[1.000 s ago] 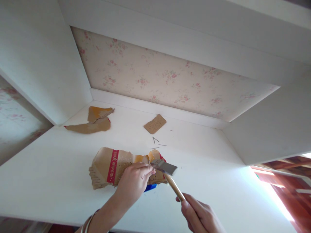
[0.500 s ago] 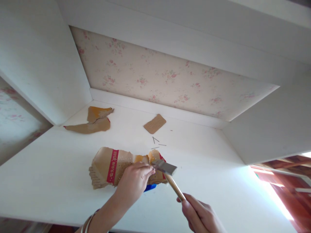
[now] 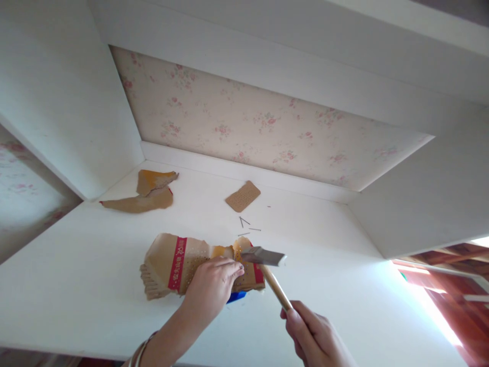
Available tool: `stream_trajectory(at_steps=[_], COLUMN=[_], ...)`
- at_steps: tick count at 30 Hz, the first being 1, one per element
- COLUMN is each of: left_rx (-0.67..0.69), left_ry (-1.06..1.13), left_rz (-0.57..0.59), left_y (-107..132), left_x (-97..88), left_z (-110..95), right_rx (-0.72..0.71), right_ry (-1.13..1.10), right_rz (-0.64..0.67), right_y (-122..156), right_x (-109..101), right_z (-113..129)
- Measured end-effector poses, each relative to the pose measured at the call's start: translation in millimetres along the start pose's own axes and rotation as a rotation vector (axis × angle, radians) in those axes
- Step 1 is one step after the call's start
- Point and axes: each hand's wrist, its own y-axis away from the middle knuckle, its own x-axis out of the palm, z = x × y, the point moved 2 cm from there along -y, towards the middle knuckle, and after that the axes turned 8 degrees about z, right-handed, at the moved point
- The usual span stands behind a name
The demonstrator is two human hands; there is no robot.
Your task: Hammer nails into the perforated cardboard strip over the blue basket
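My right hand [image 3: 315, 334] is wrapped round the wooden handle of a hammer [image 3: 265, 256]. Its metal head hangs over the right part of a torn piece of brown cardboard [image 3: 198, 247] with a red printed band and many small holes. Resting on that cardboard, my left hand [image 3: 214, 283] has its thumb and fingertips pinched together just left of the hammer head. Whatever lies between those fingertips is too hidden to make out. Something blue [image 3: 236, 296] sticks out from under the cardboard's near edge.
Several loose nails [image 3: 244, 224] lie beyond the cardboard on the white surface [image 3: 95, 285]. Farther back are a small perforated cardboard rectangle [image 3: 243, 197] and torn cardboard scraps [image 3: 145, 200]. White panels [image 3: 405, 204] stand at both sides, with flowered wallpaper [image 3: 260, 122] behind.
The hammer head has lifted and tilted slightly, its free end shifting right. My left hand stays pinched in the same place on the cardboard.
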Motion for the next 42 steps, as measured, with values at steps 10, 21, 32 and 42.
stream_trajectory(at_steps=[10, 21, 32, 42], left_rx=[-0.049, -0.083, -0.016, -0.006], left_ry=[0.104, 0.189, 0.06, 0.015], left_rz=[-0.016, -0.1, -0.08, -0.043], left_y=[2.3, -0.5, -3.0, -1.5], left_x=[-4.5, -6.6, 2.5, 4.4], left_z=[4.4, 5.5, 6.0, 6.2], right_rx=[0.003, -0.09, -0.021, -0.012], right_ry=[-0.181, -0.457, -0.628, -0.682], right_rz=[-0.124, -0.072, -0.015, 0.003], right_y=[-58.7, -71.2, -81.3, -81.6], right_x=[13.4, 11.4, 24.2, 26.9], right_z=[-5.6, -9.4, -28.8, -31.9])
